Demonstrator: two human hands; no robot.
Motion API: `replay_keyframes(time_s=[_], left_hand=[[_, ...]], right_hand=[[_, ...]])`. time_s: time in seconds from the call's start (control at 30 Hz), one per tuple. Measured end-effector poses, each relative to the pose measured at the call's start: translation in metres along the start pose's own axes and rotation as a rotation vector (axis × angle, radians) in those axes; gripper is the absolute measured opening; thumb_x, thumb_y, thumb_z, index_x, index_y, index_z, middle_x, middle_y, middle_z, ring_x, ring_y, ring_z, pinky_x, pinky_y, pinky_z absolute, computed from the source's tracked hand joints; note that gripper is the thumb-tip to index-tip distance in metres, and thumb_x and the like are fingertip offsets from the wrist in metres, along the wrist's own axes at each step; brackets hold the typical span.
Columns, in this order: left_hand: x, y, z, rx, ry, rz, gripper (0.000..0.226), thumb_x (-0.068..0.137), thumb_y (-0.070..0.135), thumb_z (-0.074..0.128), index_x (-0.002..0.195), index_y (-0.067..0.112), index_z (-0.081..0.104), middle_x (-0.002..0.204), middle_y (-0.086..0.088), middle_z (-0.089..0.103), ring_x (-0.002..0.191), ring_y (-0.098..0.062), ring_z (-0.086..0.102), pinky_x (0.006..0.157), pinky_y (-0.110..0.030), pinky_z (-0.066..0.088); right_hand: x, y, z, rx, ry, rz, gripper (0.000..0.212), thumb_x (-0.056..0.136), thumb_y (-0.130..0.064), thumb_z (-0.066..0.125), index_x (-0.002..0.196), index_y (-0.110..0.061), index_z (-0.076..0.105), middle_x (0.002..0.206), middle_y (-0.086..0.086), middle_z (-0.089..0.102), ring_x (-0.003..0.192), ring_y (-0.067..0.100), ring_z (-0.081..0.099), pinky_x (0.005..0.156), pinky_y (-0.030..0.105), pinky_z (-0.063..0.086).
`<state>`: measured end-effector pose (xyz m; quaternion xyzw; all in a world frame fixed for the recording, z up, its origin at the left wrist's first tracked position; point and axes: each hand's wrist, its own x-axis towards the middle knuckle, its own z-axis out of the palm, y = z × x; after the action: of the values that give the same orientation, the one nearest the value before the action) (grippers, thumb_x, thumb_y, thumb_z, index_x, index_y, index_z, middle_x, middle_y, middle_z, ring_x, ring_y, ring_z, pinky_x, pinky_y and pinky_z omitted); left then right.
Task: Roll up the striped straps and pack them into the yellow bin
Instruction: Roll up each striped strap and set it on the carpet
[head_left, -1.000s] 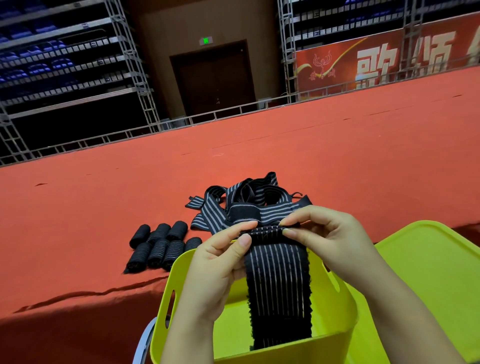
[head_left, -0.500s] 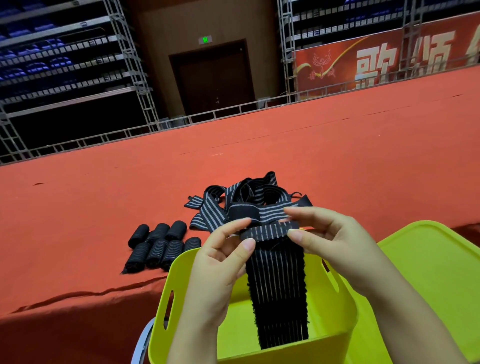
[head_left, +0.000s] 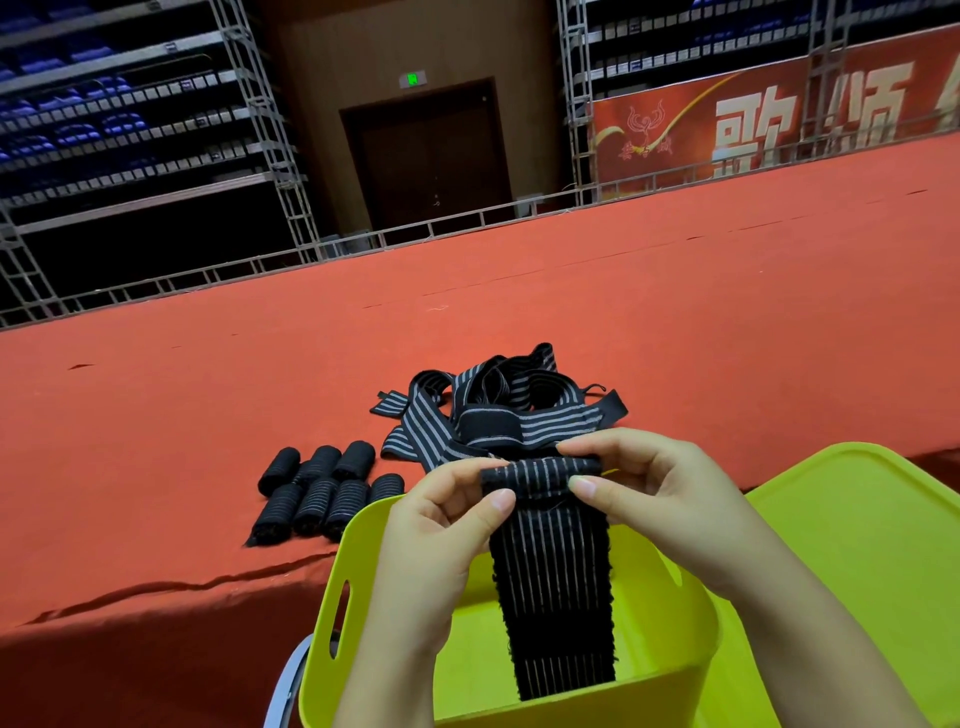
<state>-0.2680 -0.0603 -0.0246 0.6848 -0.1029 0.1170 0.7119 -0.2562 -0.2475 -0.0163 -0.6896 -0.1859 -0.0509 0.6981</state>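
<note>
Above the glossy yellow bin (head_left: 332, 613), curled fingers (head_left: 498, 501) of both hands pinch the ribbed strap's (head_left: 553, 587) rolled end.

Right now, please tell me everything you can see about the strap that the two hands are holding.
The strap is a wide black band with thin pale lengthwise stripes; it looks like woven elastic, with fuzzy edges. Its top end is rolled into a small start of a roll, pinched at the left end by the left hand and at the right end by the right hand. The rest hangs straight down, unrolled, into the yellow bin. Its lower end appears to reach near the bin's front wall.
</note>
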Motion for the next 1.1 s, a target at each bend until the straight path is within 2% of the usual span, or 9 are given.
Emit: replay_keyframes(time_s=[0.13,0.23,0.37,0.53,0.6,0.7,0.83,1.0,1.1], left_hand=[[-0.0012,0.0016,0.0023,-0.065,-0.053,-0.068,0.020,0.073,0.020,0.067,0.091,0.024,0.074,0.085,-0.011,0.073,0.076,-0.019,0.068,0.058,-0.027,0.054],[-0.0023,0.0029,0.0041,-0.063,-0.063,-0.099,0.017,0.077,0.028,0.067,0.092,0.028,0.074,0.085,-0.006,0.072,0.074,-0.021,0.064,0.058,-0.027,0.053],[-0.0025,0.0045,0.0064,-0.088,-0.046,-0.118,0.020,0.077,0.035,0.065,0.088,0.022,0.075,0.089,-0.004,0.073,0.073,-0.019,0.066,0.059,-0.027,0.053],[-0.0025,0.0035,0.0055,-0.078,-0.062,-0.120,0.016,0.073,0.034,0.080,0.086,0.024,0.076,0.090,-0.005,0.073,0.080,-0.015,0.068,0.070,-0.032,0.055],[-0.0028,0.0016,0.0038,-0.077,-0.064,-0.102,0.024,0.067,0.036,0.076,0.088,0.025,0.076,0.092,-0.005,0.073,0.087,-0.018,0.068,0.077,-0.036,0.055],[-0.0039,0.0014,0.0025,-0.101,-0.079,-0.064,0.030,0.064,0.034,0.075,0.092,0.022,0.075,0.090,-0.007,0.070,0.089,-0.023,0.064,0.079,-0.039,0.050],[-0.0041,0.0008,0.0019,-0.103,-0.066,-0.035,0.030,0.066,0.025,0.076,0.095,0.025,0.074,0.096,-0.009,0.073,0.093,-0.022,0.066,0.084,-0.041,0.051],[-0.0047,0.0009,0.0021,-0.112,-0.066,-0.006,0.041,0.071,0.009,0.067,0.110,0.022,0.066,0.100,-0.010,0.074,0.094,-0.018,0.070,0.076,-0.027,0.055],[-0.0044,-0.0006,0.0018,-0.111,-0.056,0.001,0.044,0.070,0.007,0.068,0.112,0.019,0.064,0.100,-0.011,0.074,0.094,-0.019,0.070,0.075,-0.026,0.055]], right_hand=[[0.0004,0.0008,-0.0015,-0.053,0.034,-0.052,0.025,0.083,0.001,0.067,0.091,-0.022,0.072,0.093,0.000,0.074,0.083,0.010,0.069,0.072,0.021,0.053],[0.0005,0.0004,-0.0018,-0.132,0.057,-0.103,0.027,0.082,0.002,0.068,0.089,-0.023,0.072,0.092,-0.005,0.072,0.087,0.011,0.067,0.079,0.023,0.052],[0.0000,-0.0007,-0.0003,-0.188,0.056,-0.156,0.031,0.079,0.008,0.068,0.085,-0.022,0.071,0.089,-0.014,0.071,0.085,-0.001,0.065,0.077,0.011,0.046],[-0.0002,-0.0002,-0.0001,-0.111,0.060,-0.153,0.034,0.075,0.015,0.067,0.078,-0.018,0.071,0.093,-0.009,0.073,0.087,0.001,0.067,0.077,0.010,0.047],[-0.0006,0.0011,-0.0010,-0.054,0.044,-0.142,0.032,0.074,0.015,0.069,0.078,-0.017,0.071,0.099,-0.008,0.073,0.093,0.003,0.068,0.079,0.011,0.048],[-0.0031,0.0002,-0.0033,0.079,-0.010,-0.079,0.020,0.067,-0.006,0.076,0.085,-0.014,0.072,0.101,-0.003,0.074,0.088,0.006,0.069,0.075,0.014,0.050],[-0.0036,0.0007,-0.0030,0.107,-0.001,-0.032,0.027,0.068,-0.016,0.081,0.094,-0.016,0.072,0.094,0.001,0.073,0.081,0.007,0.066,0.069,0.015,0.050],[-0.0037,0.0023,-0.0021,0.112,0.007,0.031,0.034,0.077,0.002,0.073,0.104,-0.018,0.068,0.090,-0.008,0.074,0.075,0.003,0.067,0.066,0.013,0.049],[-0.0044,0.0012,-0.0015,0.073,0.009,0.035,0.031,0.078,0.005,0.069,0.100,-0.017,0.070,0.094,-0.002,0.075,0.083,0.011,0.070,0.074,0.020,0.054]])
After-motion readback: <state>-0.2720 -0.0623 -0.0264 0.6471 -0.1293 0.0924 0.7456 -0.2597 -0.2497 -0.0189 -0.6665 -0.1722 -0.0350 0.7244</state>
